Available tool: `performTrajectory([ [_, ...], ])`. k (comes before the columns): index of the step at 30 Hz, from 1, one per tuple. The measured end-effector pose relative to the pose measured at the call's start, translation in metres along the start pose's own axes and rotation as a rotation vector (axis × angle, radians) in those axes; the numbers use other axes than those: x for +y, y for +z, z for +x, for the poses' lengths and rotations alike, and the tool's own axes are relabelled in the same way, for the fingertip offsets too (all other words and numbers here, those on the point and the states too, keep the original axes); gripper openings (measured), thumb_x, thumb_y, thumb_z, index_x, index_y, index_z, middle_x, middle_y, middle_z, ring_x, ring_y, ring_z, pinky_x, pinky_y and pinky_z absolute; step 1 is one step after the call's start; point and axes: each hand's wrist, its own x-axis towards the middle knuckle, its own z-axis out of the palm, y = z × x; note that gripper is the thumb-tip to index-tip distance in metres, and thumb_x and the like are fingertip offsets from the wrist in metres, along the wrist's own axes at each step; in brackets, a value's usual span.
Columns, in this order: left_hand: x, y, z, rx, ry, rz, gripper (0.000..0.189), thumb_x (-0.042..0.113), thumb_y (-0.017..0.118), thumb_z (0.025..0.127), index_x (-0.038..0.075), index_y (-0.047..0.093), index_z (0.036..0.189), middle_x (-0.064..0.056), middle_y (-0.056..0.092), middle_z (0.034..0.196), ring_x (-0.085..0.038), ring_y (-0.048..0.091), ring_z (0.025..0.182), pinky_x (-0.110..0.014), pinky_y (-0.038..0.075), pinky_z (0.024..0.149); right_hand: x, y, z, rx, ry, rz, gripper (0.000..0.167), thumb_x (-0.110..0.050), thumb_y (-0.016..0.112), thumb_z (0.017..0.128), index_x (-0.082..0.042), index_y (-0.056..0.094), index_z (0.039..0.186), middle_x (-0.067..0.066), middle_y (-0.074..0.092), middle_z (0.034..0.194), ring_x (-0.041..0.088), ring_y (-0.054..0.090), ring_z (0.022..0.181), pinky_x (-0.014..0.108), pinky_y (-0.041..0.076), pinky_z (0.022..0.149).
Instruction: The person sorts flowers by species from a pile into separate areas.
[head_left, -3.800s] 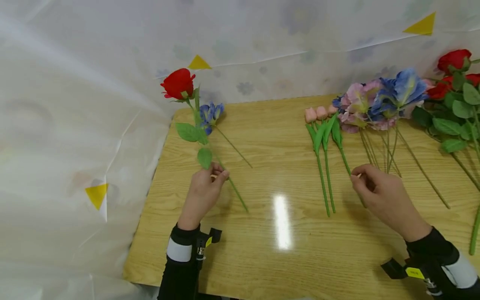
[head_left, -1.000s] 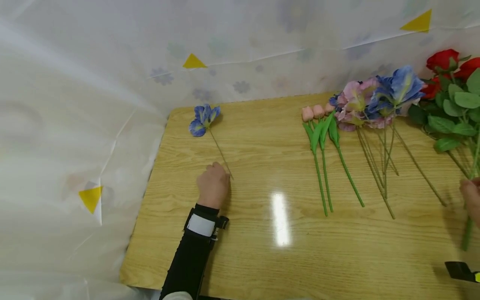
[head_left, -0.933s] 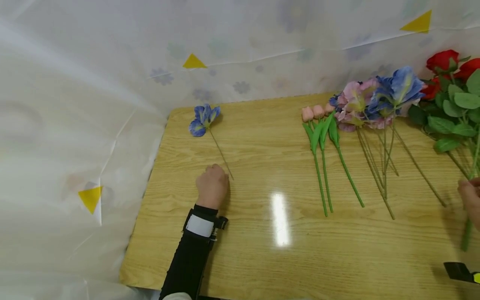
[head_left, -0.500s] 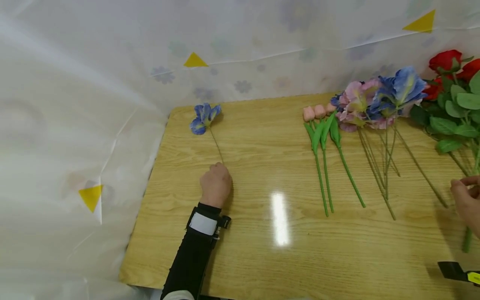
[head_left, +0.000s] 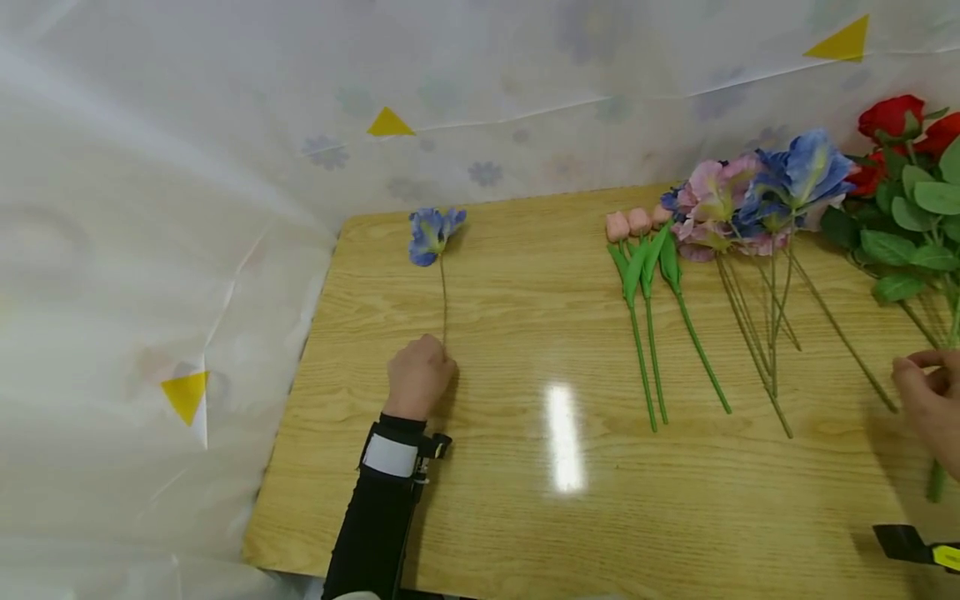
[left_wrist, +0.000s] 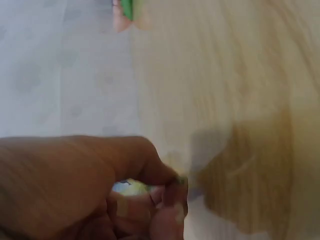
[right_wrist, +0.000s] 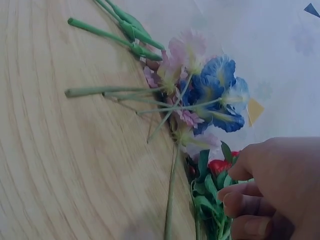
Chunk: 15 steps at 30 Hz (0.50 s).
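Near the table's left end, my left hand (head_left: pixel 420 375) pinches the lower stem of a blue artificial iris (head_left: pixel 433 236) between thumb and index finger. The bloom points toward the back edge. In the left wrist view the left hand (left_wrist: pixel 115 185) has its thumb and index fingertips together on the thin stem. At the far right, my right hand (head_left: pixel 933 408), partly cut off by the frame, is over the stems of the red roses (head_left: pixel 892 118). In the right wrist view the right hand (right_wrist: pixel 270 190) has loosely bent fingers with a gap to the thumb and grips nothing visible.
Several pink tulips (head_left: pixel 637 223) lie side by side right of centre on the wooden table (head_left: pixel 525 517). Beside them are pink flowers (head_left: pixel 708 187) and blue irises (head_left: pixel 806 175) with crossing stems. A pale patterned sheet (head_left: pixel 487 83) hangs behind the back edge.
The red rose earlier in my left hand has left that side. My left hand now pinches the iris, whose bloom has shifted right. My right hand has moved from a tulip to the roses.
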Motion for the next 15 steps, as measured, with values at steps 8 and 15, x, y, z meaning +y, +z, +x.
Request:
performTrajectory([
  [8, 0.03, -0.014, -0.01, -0.18, 0.2, -0.425, 0.013, 0.011, 0.052, 0.094, 0.006, 0.062, 0.101, -0.005, 0.062, 0.088, -0.014, 0.052, 0.067, -0.024, 0.043, 0.059, -0.002, 0.03, 0.003, -0.226, -0.195, -0.11, 0.044, -0.035, 0.042, 0.106, 0.004, 0.053, 0.124, 0.009, 0.053, 0.076, 0.011, 0.039, 0.051, 0.029, 0.027, 0.048],
  [15, 0.089, -0.018, -0.029, -0.21, 0.501, -0.542, 0.011, 0.013, 0.057, 0.098, 0.008, 0.061, 0.107, -0.004, 0.065, 0.097, -0.007, 0.058, 0.075, -0.018, 0.048, 0.063, -0.103, 0.048, -0.031, -0.489, -0.447, 0.207, 0.018, -0.02, 0.051, 0.105, -0.011, 0.063, 0.116, 0.002, 0.057, 0.076, 0.01, 0.044, 0.055, 0.027, 0.031, 0.05],
])
